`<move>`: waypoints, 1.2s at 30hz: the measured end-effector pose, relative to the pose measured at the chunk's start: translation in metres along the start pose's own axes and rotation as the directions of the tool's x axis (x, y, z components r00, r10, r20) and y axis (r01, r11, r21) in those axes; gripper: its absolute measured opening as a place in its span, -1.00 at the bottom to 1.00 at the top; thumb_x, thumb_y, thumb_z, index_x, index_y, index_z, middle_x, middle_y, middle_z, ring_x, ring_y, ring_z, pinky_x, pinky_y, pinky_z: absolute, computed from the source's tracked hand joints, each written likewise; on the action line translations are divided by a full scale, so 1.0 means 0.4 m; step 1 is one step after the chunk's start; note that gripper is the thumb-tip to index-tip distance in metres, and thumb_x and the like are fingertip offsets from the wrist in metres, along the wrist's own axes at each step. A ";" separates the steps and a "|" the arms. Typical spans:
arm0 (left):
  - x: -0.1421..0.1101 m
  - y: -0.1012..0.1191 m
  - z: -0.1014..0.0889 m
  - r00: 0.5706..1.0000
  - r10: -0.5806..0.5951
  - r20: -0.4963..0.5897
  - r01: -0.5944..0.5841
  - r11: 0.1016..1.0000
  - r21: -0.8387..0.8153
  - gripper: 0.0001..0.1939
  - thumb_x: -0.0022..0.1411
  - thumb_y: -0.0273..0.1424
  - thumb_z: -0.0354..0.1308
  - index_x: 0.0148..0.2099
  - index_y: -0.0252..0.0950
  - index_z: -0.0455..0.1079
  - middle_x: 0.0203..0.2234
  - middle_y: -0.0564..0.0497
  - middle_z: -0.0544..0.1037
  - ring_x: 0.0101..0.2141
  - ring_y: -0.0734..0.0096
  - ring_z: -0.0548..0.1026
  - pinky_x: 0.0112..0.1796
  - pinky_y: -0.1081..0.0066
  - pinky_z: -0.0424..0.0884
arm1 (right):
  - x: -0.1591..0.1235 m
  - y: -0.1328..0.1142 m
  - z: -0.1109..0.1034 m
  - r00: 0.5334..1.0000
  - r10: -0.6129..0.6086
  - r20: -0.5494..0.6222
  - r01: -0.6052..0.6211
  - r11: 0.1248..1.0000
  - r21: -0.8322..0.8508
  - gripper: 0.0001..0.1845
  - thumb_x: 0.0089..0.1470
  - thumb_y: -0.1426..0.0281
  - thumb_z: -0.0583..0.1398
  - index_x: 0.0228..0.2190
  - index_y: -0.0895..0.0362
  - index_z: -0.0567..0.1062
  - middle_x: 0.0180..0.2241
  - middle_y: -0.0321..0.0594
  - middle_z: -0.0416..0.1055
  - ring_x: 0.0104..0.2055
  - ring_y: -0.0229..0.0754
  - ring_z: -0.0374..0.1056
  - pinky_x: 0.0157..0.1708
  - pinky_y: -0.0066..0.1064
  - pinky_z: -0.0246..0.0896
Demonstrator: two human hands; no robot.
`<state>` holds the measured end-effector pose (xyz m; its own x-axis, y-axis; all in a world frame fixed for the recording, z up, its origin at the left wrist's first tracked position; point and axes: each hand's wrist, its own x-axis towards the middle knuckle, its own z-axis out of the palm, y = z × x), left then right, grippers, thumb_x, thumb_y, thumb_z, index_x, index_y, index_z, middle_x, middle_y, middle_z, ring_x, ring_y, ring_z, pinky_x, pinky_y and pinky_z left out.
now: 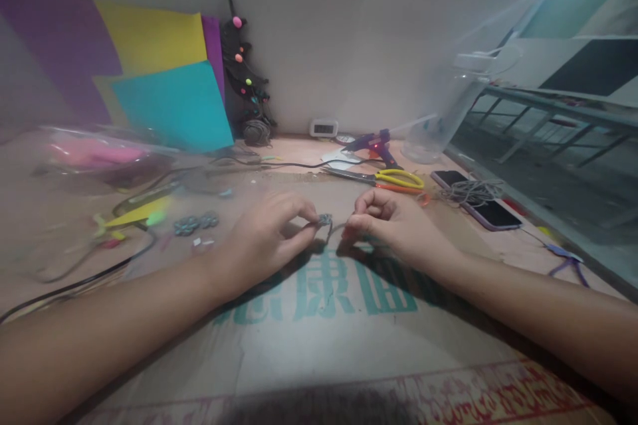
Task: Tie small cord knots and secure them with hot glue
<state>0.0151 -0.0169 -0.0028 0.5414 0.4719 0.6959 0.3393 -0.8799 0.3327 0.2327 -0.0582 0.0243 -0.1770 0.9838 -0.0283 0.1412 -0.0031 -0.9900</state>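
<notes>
My left hand (279,229) is closed in a pinch on a small grey-blue looped piece of cord (325,219), above the printed cardboard sheet (279,352). From that piece a thin grey strand runs to the right. Thumb and fingertips of my right hand (393,222) are pinched together on the strand's other end, which is mostly hidden by the fingers. Left of my left hand lie several similar grey-blue looped pieces (196,222) and small white bits (197,242).
Behind my hands lie yellow-and-orange-handled scissors (399,179) and a purple glue gun (376,143) with a red light. Two phones (493,214) lie right, a bundle of grey cord (471,191) across them. A clear plastic jug (433,119) and a small clock (323,128) stand behind.
</notes>
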 end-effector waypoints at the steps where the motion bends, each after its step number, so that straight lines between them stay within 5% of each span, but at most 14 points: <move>1: 0.000 0.001 0.000 1.000 -0.005 -0.006 0.005 1.000 0.004 -0.94 0.21 -0.50 0.16 -0.25 -0.27 0.35 -0.33 0.04 0.53 -0.26 0.41 0.48 -0.20 0.37 0.37 | -0.002 0.000 0.004 1.000 0.008 0.008 -0.008 1.000 -0.011 -0.80 0.03 0.36 0.28 -0.47 0.13 0.35 -0.51 -0.27 0.55 -0.46 -0.21 0.52 -0.45 -0.41 0.38; 7: 0.002 0.004 0.003 0.999 -0.049 -0.009 0.050 0.998 0.036 -0.95 0.21 -0.47 0.16 -0.26 -0.28 0.34 -0.34 0.02 0.53 -0.28 0.38 0.48 -0.24 0.35 0.38 | 0.003 0.021 0.032 0.998 -0.034 0.045 0.037 0.996 -0.079 -0.86 0.10 0.35 0.22 -0.34 0.16 0.56 -0.37 -0.20 0.58 -0.34 -0.25 0.50 -0.26 -0.36 0.42; 13: 0.003 0.004 0.004 0.998 -0.005 0.058 0.000 0.997 0.081 -0.92 0.28 -0.36 0.13 -0.22 -0.27 0.35 -0.30 -0.01 0.54 -0.25 0.34 0.47 -0.20 0.32 0.35 | 0.010 0.040 0.042 0.997 -0.006 0.076 -0.004 0.991 0.133 -0.73 0.06 0.34 0.26 -0.16 0.12 0.56 -0.23 -0.19 0.57 -0.22 -0.23 0.50 -0.13 -0.29 0.41; 23: 0.007 0.028 -0.003 0.984 -0.014 0.177 0.018 1.000 -0.019 -0.89 0.30 -0.36 0.10 -0.24 -0.28 0.40 -0.36 0.02 0.54 -0.28 0.38 0.46 -0.21 0.38 0.33 | 0.009 0.022 0.037 1.000 -0.030 0.000 0.030 0.998 0.047 -0.86 0.00 0.33 0.30 -0.40 0.15 0.54 -0.44 -0.30 0.52 -0.41 -0.30 0.44 -0.29 -0.39 0.37; 27: 0.008 0.028 -0.010 0.981 -0.141 0.134 0.148 0.988 -0.050 -0.83 0.28 -0.33 0.09 -0.32 -0.30 0.36 -0.41 0.01 0.52 -0.34 0.38 0.46 -0.25 0.37 0.35 | 0.004 0.025 0.036 1.000 -0.019 -0.016 0.019 1.000 0.005 -0.81 0.03 0.26 0.28 -0.40 0.15 0.51 -0.43 -0.25 0.52 -0.38 -0.26 0.47 -0.33 -0.39 0.36; 31: 0.022 0.027 -0.015 0.929 -0.341 0.141 0.352 0.934 -0.057 -0.78 0.28 -0.23 0.08 -0.22 -0.28 0.41 -0.34 0.02 0.55 -0.28 0.35 0.49 -0.24 0.37 0.37 | 0.000 0.021 0.036 0.999 -0.035 -0.009 0.033 0.990 -0.137 -0.79 0.07 0.25 0.25 -0.36 0.17 0.51 -0.43 -0.20 0.55 -0.37 -0.21 0.49 -0.32 -0.35 0.38; 36: 0.029 0.027 -0.010 0.906 -0.373 0.199 0.395 0.915 -0.081 -0.76 0.23 -0.22 0.12 -0.15 -0.24 0.44 -0.24 0.03 0.56 -0.19 0.32 0.50 -0.15 0.35 0.38 | -0.002 0.004 0.037 0.993 -0.122 -0.005 0.113 0.938 -0.328 -0.87 0.08 0.35 0.22 -0.40 0.16 0.53 -0.43 -0.22 0.56 -0.38 -0.22 0.48 -0.35 -0.39 0.38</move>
<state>0.0218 -0.0211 0.0115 0.5167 0.7672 0.3800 0.4616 -0.6235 0.6310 0.2187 -0.0616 0.0208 -0.1878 0.9778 0.0933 0.4315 0.1675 -0.8864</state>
